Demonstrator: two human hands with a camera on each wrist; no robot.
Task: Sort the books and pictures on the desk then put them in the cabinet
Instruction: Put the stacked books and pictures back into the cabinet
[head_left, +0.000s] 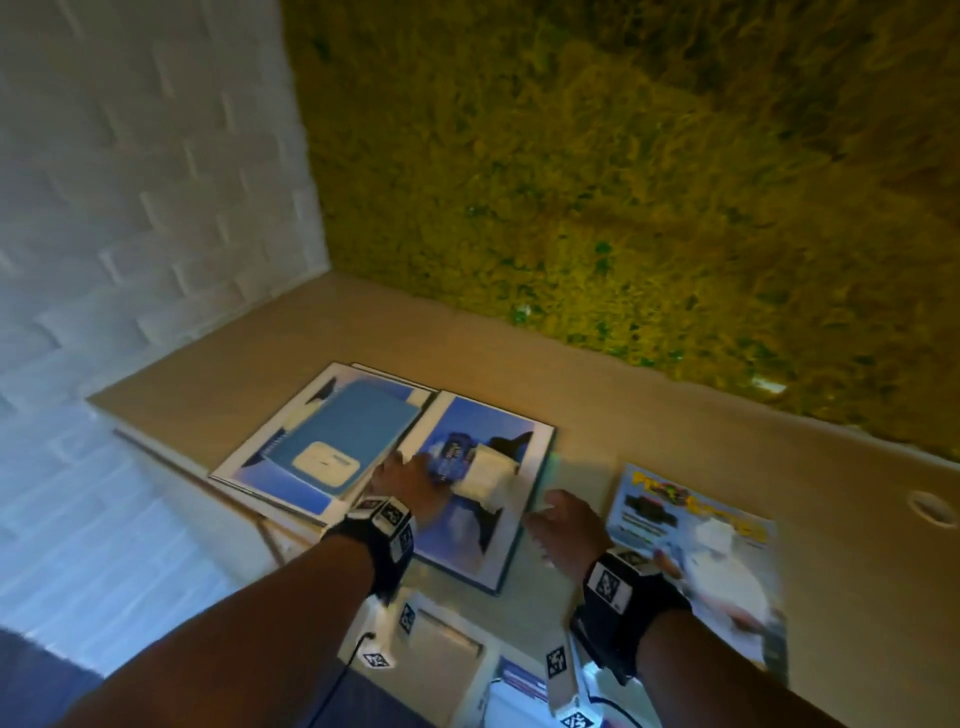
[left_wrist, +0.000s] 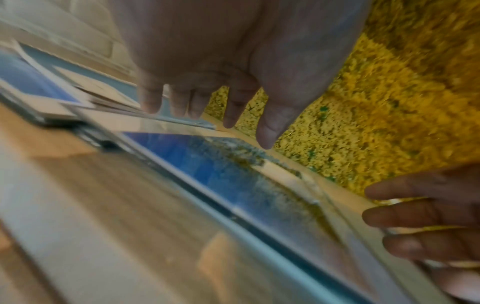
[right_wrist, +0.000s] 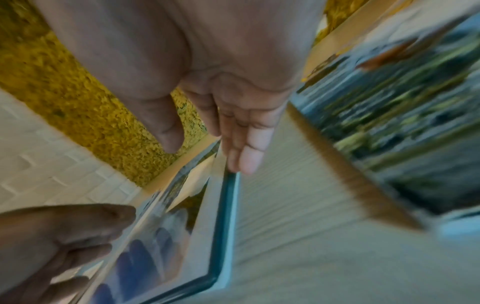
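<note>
I see my left hand (head_left: 410, 480) over the blue framed picture (head_left: 483, 488) near the middle of the surface (head_left: 675, 431), fingers extended and relaxed, grasping nothing; whether it touches the glass I cannot tell; my right hand (head_left: 563, 525) hovers just beside that picture's edge at 3 o'clock, fingers straight, released, holding nothing; in the right wrist view the fingertips (right_wrist: 246, 162) lie close to the teal frame edge (right_wrist: 226, 216); at 9 o'clock from the picture lies a 2nd blue picture (head_left: 270, 467) with a blue notebook (head_left: 343, 441) on top of it, both flat; at 3 o'clock from my right hand a colourful magazine (head_left: 696, 551) lies flat on the surface, apart from the frame; a yellow-green mossy wall (head_left: 623, 156) rises at 12 o'clock and white brick (head_left: 130, 182) at 9 o'clock; all views are blurred.
</note>
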